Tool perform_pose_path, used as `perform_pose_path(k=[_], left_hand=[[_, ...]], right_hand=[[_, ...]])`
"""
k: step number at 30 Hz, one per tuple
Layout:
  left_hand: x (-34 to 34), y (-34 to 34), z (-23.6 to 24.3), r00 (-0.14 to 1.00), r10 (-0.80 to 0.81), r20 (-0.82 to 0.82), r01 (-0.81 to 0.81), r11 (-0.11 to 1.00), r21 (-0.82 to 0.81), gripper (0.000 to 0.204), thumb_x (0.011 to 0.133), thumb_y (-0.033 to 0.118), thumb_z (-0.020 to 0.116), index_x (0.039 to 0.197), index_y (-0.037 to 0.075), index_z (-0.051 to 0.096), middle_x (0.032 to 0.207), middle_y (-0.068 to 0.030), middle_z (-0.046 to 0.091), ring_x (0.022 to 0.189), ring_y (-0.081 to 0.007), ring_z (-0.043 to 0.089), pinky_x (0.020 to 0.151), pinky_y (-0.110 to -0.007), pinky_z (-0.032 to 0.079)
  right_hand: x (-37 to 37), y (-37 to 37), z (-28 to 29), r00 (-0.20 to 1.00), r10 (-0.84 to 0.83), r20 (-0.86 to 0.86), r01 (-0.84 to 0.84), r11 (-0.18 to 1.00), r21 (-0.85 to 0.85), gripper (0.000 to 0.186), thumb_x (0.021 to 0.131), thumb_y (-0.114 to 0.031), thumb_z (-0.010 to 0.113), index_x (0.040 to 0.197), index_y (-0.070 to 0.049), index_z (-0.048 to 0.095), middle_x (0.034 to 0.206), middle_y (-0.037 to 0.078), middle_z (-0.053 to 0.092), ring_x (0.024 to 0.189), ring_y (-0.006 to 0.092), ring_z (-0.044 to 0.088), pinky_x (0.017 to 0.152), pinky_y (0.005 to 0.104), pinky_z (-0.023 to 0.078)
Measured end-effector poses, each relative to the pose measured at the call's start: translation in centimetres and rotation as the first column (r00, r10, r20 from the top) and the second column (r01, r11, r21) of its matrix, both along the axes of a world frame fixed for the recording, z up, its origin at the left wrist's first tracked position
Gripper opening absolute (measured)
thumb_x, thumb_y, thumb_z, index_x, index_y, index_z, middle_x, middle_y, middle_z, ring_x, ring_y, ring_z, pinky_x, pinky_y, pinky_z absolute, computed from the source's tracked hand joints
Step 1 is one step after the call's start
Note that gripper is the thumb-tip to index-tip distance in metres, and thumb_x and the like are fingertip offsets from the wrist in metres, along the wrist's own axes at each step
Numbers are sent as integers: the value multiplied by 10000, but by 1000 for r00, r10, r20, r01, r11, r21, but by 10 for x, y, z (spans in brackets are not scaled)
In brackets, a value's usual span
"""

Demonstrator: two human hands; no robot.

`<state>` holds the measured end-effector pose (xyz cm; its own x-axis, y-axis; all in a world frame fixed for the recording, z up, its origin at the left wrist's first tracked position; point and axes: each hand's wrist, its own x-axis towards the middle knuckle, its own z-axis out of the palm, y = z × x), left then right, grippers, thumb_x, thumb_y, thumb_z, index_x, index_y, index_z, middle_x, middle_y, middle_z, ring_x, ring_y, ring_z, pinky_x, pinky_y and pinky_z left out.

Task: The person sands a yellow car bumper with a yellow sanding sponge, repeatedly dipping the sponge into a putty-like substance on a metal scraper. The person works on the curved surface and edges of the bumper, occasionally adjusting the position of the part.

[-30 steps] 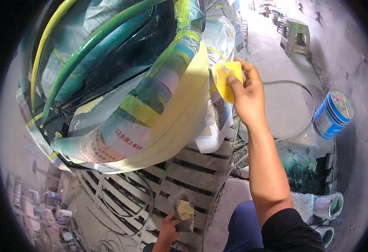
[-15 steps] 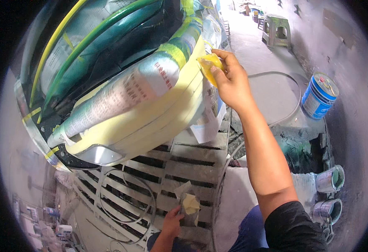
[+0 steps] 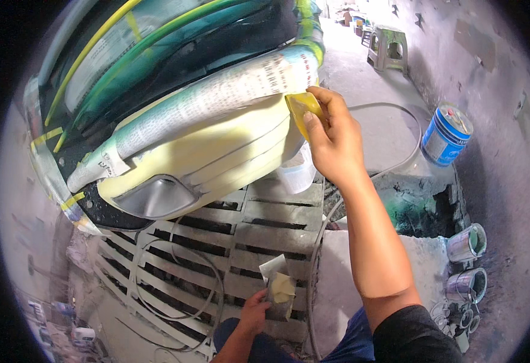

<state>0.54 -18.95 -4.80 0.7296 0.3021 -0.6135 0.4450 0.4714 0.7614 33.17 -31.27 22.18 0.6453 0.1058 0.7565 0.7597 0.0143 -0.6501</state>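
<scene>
My right hand (image 3: 336,130) is closed on a yellow flexible putty spreader (image 3: 305,114). The spreader's blade is at the right end of a curved panel (image 3: 216,160) coated in pale yellow filler; whether it presses on the surface I cannot tell. Newspaper masking (image 3: 198,100), bound with yellow-green tape, covers the roll along the panel's upper edge. Lower down, my left hand (image 3: 254,311) grips a dark flat mixing board (image 3: 272,302) bearing a lump of pale yellow putty (image 3: 282,288). A whitish flap sticks up from the board's top.
Beneath the panel lies a slatted floor grate (image 3: 271,224) with a looped hose (image 3: 221,290) over it. To the right stand a blue can (image 3: 447,134) and two open metal tins (image 3: 465,243). A plastic stool (image 3: 389,48) is by the far wall.
The view has shifted, and the panel shows at a different angle, with more of its lower face visible. My right hand with the spreader appears slightly lower; both hands keep their hold.
</scene>
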Motion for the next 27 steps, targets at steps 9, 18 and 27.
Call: perform_pose_path(k=[9,18,27], left_hand=[[7,4,14,993,-90,-77,91,996,17,474,840,-30,521,1312,-28,486,1223,-106,566,1104,-218,531,971,-321,394],[-14,18,-3,994,-105,21,107,991,-80,480,839,-38,514,1318,-20,489,1206,-106,579,1085,-216,546,952,-326,413],[-15,17,22,996,-62,-67,62,998,8,471,816,-75,496,1284,-23,521,1173,-99,603,1032,-202,581,914,-330,445]], right_hand=[[-51,22,-1,957,-191,217,218,970,-109,311,858,20,554,1169,1,541,1002,214,644,924,330,660,781,359,513],[-111,75,3,899,-264,350,324,937,-127,372,769,79,563,1131,-8,570,950,175,654,849,335,638,720,397,522],[-135,117,-4,808,-318,496,394,917,-54,345,714,97,570,1054,44,594,977,165,668,808,293,643,696,357,534]])
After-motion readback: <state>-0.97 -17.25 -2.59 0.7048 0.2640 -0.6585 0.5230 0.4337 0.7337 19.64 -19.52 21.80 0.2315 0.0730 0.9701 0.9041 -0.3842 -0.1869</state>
